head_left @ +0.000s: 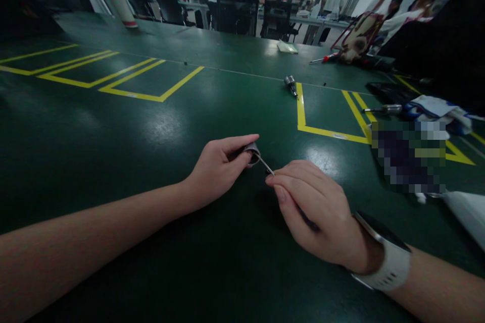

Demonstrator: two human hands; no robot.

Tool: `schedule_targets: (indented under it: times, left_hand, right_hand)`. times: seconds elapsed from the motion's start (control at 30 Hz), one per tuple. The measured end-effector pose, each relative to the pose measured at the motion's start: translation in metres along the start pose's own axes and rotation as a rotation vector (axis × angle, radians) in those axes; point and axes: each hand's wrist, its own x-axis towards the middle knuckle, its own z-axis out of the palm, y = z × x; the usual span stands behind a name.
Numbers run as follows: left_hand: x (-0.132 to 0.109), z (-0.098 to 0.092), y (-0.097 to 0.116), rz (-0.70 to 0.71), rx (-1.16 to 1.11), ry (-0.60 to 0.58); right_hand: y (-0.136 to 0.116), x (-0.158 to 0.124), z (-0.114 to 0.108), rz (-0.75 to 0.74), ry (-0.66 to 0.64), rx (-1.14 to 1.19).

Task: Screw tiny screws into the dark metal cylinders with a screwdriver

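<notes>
Here we are at the middle of the counter (227, 277), and both hands have hold of something! The left hand (220, 164) has its grip closed around a small grey cup-shaped part (253, 149), index finger stretched along the far side, thumb pressed on the near side, spread no wider than the part itself, its open mouth facing roughly four o'clock. And into that mouth runs a thin metal shaft (267, 166), pointing to ten o'clock from the right hand (318, 207)! This grip is pinched tight, thumb and fingertips together at the shaft's lower end, a dark handle (308, 221) peeking out under the curled fingers; how deep the tip sits, you can't tell. A pale-strapped watch (388, 262) rides that wrist. Out at one o'clock from the hands, a metal fitting (290, 85) lies beside the yellow tape (300, 108); toward two, a silver-handled tool (390, 109) lies by a blue-and-white cloth (435, 111).
</notes>
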Motion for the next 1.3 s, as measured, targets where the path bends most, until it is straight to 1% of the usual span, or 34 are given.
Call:
schedule_targets:
  times: [0.1,0.2,0.27,0.37,0.4,0.47,0.53,0.6,0.77,0.9,0.97,1.03,1.2,1.23,1.3]
  left_hand:
    - [0.000,0.000,-0.001,-0.010,0.001,0.003]
    - [0.001,0.000,-0.002,-0.015,-0.010,0.008]
    - [0.002,0.000,-0.004,-0.014,-0.038,0.010]
    - [0.004,-0.001,-0.007,-0.019,-0.097,0.010]
    - [0.005,-0.001,-0.008,-0.020,-0.103,0.008]
    - [0.006,-0.001,-0.010,-0.021,-0.095,-0.001]
    - [0.007,-0.002,-0.012,-0.013,-0.084,-0.017]
    - [0.008,-0.002,-0.014,-0.012,-0.093,-0.036]
    - [0.008,-0.002,-0.014,-0.048,-0.102,-0.051]
    - [0.008,-0.002,-0.013,-0.040,-0.144,-0.063]
    - [0.009,-0.001,-0.012,-0.030,-0.168,-0.049]
    - [0.009,-0.001,-0.012,-0.019,-0.179,-0.051]
    - [0.007,0.000,-0.009,0.009,-0.235,-0.089]
    - [0.007,0.000,-0.009,0.013,-0.262,-0.083]
    - [0.007,0.001,-0.009,0.014,-0.315,-0.064]
  right_hand:
    - [-0.001,0.001,-0.002,0.008,-0.005,0.014]
    - [-0.002,0.001,-0.009,0.039,0.034,0.136]
    - [0.001,0.001,-0.012,0.159,0.122,0.292]
    - [0.013,0.003,-0.012,0.479,0.312,0.601]
    - [0.018,0.004,-0.011,0.574,0.354,0.695]
    - [0.027,0.006,-0.007,0.729,0.402,0.806]
    - [0.033,0.007,-0.004,0.800,0.438,0.841]
    - [0.036,0.007,-0.003,0.814,0.455,0.827]
    - [0.035,0.006,-0.002,0.813,0.434,0.772]
    - [0.036,0.004,0.000,0.818,0.416,0.740]
    - [0.035,0.004,-0.002,0.839,0.362,0.711]
    - [0.033,0.009,-0.008,0.852,0.274,0.650]
    - [0.021,0.027,-0.029,0.851,-0.047,0.440]
    - [0.019,0.028,-0.031,0.845,-0.057,0.430]
    - [0.019,0.025,-0.030,0.842,0.004,0.459]
